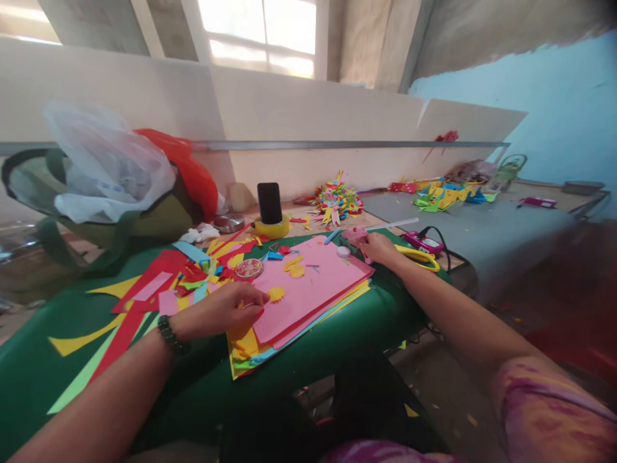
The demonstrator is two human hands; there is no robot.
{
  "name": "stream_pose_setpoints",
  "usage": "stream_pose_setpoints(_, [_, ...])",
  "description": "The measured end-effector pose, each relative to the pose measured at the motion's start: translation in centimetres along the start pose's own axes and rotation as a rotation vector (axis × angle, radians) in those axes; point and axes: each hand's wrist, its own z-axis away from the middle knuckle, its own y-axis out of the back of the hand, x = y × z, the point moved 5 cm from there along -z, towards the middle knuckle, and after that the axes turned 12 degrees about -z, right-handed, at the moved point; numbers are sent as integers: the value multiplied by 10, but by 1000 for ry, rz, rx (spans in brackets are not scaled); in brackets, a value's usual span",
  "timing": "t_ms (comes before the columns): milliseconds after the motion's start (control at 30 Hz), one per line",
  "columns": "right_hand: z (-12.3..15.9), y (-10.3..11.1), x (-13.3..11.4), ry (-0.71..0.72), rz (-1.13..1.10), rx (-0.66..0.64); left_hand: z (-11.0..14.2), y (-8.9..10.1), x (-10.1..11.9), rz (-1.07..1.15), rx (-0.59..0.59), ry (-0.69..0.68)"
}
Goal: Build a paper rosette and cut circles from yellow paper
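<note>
My right hand [380,248] is closed around a pink glue gun [355,235] with a long clear glue stick poking out of its back. It is at the far right corner of a stack of pink felt sheets [308,283]. My left hand [241,305], wearing a dark bead bracelet, rests over the stack's left edge with its fingers curled together. Its fingertips meet the edge of a yellow scalloped felt flower [276,294]; what they pinch, if anything, cannot be made out. More yellow felt pieces [295,267] lie on the pink sheet.
Felt strips [130,302] and a round tin [248,269] lie left. A phone [269,203] stands on a yellow tape roll [271,226]. Behind are a colourful felt bundle [337,202] and a green bag [154,222]. Yellow-handled scissors [424,257] and a pink device [424,242] sit right.
</note>
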Motion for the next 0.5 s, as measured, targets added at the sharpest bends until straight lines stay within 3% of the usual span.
stream_pose_setpoints(133, [30,16,7,7,63,30,0,0,-3,35,-5,5])
stream_pose_setpoints(233, [71,37,0,50,88,218,-1,0,-6,58,2,-1])
stream_pose_setpoints(267, [83,41,-8,117,41,221,-2,0,-7,69,9,-8])
stream_pose_setpoints(367, [111,41,-48,376,-184,103,-4,3,-9,138,37,-42])
stream_pose_setpoints(500, [122,28,-116,653,-429,-117,-4,9,-16,241,131,-7])
